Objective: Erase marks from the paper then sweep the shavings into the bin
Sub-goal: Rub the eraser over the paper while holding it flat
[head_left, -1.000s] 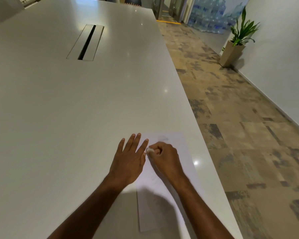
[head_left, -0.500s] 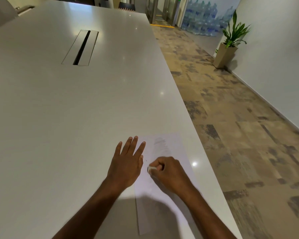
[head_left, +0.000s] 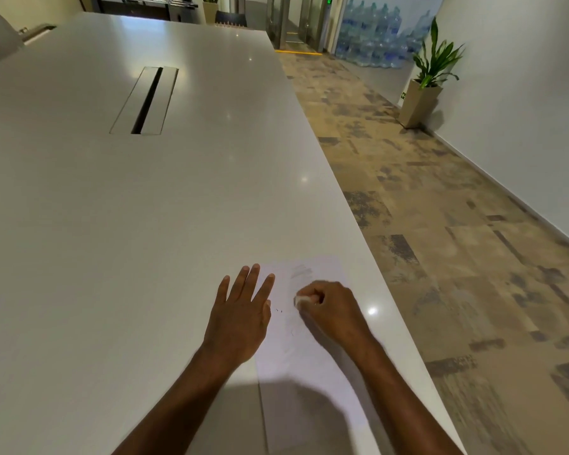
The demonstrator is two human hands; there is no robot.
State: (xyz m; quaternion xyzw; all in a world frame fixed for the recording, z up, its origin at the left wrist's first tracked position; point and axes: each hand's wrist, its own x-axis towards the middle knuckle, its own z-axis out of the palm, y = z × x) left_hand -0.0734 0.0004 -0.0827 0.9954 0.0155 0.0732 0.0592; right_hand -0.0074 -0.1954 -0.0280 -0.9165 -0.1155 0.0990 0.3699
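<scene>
A white sheet of paper lies near the table's right edge, faint grey pencil marks at its top. My left hand rests flat with fingers spread on the paper's left edge. My right hand is closed around a small white eraser, which presses on the paper below the marks. A few tiny dark shavings lie on the sheet between my hands. No bin is in view.
The long white table has a cable slot in its middle. Its right edge runs close beside the paper, with patterned carpet floor beyond. A potted plant stands by the right wall.
My right hand has slid the eraser down the sheet and back up slightly, a rubbing motion. My left hand stays flat on the paper. The head camera has tilted upward.
</scene>
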